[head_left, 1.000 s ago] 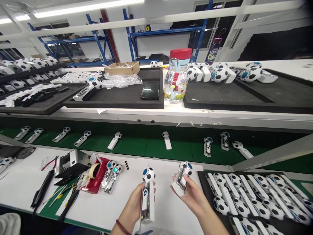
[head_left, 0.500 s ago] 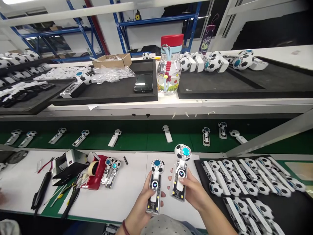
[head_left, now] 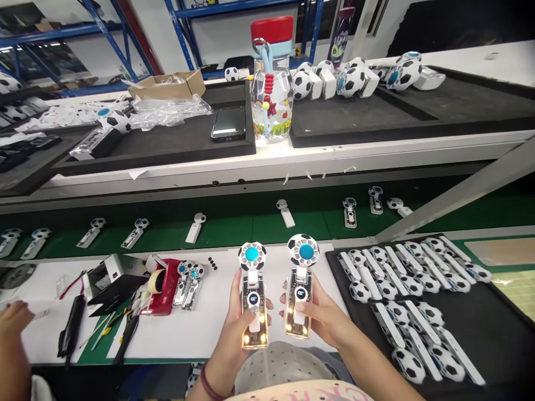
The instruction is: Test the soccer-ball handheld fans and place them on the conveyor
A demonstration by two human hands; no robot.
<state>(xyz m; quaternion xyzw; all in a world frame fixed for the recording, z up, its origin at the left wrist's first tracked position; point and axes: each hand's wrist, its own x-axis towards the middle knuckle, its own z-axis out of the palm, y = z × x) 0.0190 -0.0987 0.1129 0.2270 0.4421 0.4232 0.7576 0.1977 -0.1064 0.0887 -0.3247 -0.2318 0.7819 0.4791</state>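
My left hand [head_left: 234, 331] is wrapped round a handheld fan [head_left: 252, 256] with a football-patterned head, its thumb on the white strip below the round display. In my right hand [head_left: 326, 312] is a matching fan [head_left: 304, 252], the thumb likewise pressed near its display. Both fans are upright, side by side and apart, with blue centres facing me. The displays appear to read 100, and yellowish lights glow at the lower ends of both clear handles. Two similar fans [head_left: 193, 287] lie left of my hands, beside a red tape dispenser [head_left: 169, 292].
A black tray [head_left: 451, 340] on the right holds rows of fans. More fans lie along the green conveyor [head_left: 234, 228]. On the shelf stand a red-lidded bottle [head_left: 272, 83] and a phone [head_left: 229, 123]. Another person's hand [head_left: 14, 320] is at far left, near tools.
The lights on both fans have brightened to yellowish. The left fan has risen and both are now nearly level. My view has tilted down, and another person's hand has come in at left.
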